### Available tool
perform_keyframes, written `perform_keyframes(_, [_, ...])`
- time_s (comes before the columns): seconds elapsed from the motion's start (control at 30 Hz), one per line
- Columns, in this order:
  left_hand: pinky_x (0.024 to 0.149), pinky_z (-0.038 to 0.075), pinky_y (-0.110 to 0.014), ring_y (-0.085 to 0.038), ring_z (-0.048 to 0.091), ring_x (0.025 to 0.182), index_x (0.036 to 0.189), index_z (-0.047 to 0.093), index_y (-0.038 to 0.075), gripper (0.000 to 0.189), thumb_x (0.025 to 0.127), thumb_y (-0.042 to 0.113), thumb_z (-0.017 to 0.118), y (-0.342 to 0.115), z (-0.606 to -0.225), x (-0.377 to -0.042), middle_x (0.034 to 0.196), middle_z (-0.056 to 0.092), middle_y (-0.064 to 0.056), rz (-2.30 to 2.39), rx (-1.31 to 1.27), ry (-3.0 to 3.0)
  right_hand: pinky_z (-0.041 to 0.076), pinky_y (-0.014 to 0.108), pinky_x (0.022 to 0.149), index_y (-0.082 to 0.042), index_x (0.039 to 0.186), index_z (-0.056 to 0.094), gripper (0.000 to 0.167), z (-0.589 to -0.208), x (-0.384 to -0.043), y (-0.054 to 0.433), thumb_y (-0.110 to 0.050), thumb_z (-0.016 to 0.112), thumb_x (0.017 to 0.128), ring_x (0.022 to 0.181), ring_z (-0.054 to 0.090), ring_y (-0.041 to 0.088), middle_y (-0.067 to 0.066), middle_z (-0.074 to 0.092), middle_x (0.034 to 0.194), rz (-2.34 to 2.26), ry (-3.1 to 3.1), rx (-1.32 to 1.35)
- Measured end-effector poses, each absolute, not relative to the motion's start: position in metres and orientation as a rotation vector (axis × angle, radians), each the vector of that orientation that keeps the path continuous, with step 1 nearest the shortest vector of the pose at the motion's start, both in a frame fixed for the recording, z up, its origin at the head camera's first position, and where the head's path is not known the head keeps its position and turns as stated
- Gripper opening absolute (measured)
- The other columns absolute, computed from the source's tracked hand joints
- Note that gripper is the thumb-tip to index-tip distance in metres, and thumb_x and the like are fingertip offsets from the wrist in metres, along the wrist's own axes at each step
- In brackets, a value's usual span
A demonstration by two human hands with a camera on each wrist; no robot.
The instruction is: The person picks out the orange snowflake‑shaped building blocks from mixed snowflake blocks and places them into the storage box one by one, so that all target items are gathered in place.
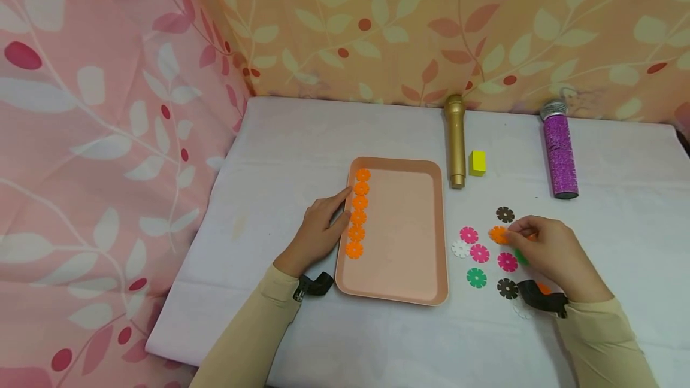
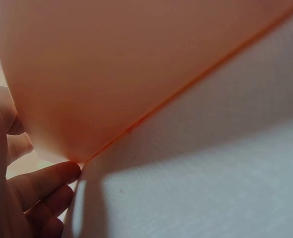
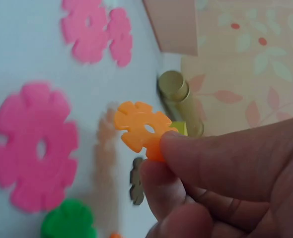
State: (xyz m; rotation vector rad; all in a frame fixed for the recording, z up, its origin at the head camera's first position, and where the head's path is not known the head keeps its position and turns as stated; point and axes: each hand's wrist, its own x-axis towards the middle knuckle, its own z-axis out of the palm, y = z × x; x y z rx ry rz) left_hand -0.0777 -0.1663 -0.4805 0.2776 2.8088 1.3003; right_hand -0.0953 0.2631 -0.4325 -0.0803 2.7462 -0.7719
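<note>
My right hand (image 1: pixel 555 253) pinches an orange notched plastic disc (image 3: pixel 141 124) between thumb and finger, raised off the cloth. Several loose discs lie under and beside that hand, among them a pink disc (image 3: pixel 36 148), a green disc (image 1: pixel 477 278), a white disc (image 1: pixel 460 248) and a dark brown disc (image 1: pixel 505 214). My left hand (image 1: pixel 318 229) rests against the left rim of a peach tray (image 1: pixel 399 298), fingertips touching its outer side in the left wrist view. Along the tray's left side runs a column of several orange discs (image 1: pixel 359 217).
Behind the loose discs lie a gold microphone (image 1: pixel 456 142), a yellow block (image 1: pixel 477 163) and a purple glitter microphone (image 1: pixel 560 154). White cloth (image 1: pixel 269 154) covers the table. Patterned fabric (image 1: pixel 345 29) hangs along the back and left.
</note>
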Motion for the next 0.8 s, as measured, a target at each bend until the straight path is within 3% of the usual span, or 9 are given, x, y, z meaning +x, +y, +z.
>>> perform_keyframes(0.37, [0.114,0.030,-0.054,-0.029,0.045,0.142,0.163,0.042,0.022,0.055,0.110,0.030,0.052,-0.167,-0.480,-0.078,0.159,0.052,-0.004,1.293,0.287,2.819,0.047,0.031,0.056,0.001,0.110,0.069,0.027,-0.422,-0.103,0.234,-0.024,0.065,0.102,0.076,0.056,0.024,0.013,0.068,0.091,-0.858,2.717,-0.114])
perform_keyframes(0.6, [0.115,0.029,-0.054,-0.028,0.045,0.142,0.163,0.042,0.023,0.055,0.110,0.031,0.052,-0.167,-0.480,-0.078,0.159,0.052,-0.003,1.300,0.288,2.813,0.043,0.032,0.058,-0.002,0.108,0.070,0.020,-0.407,-0.111,0.209,-0.020,0.068,0.101,0.073,0.052,0.024,0.008,0.065,0.085,-0.862,2.754,-0.220])
perform_keyframes(0.8, [0.114,0.030,-0.054,-0.028,0.046,0.141,0.163,0.042,0.023,0.055,0.110,0.033,0.052,-0.167,-0.480,-0.077,0.159,0.052,-0.003,1.298,0.293,2.814,0.046,0.032,0.055,-0.003,0.107,0.070,0.018,-0.396,-0.116,0.191,-0.020,0.068,0.101,0.068,0.053,0.023,0.012,0.069,0.089,-0.903,2.729,-0.262])
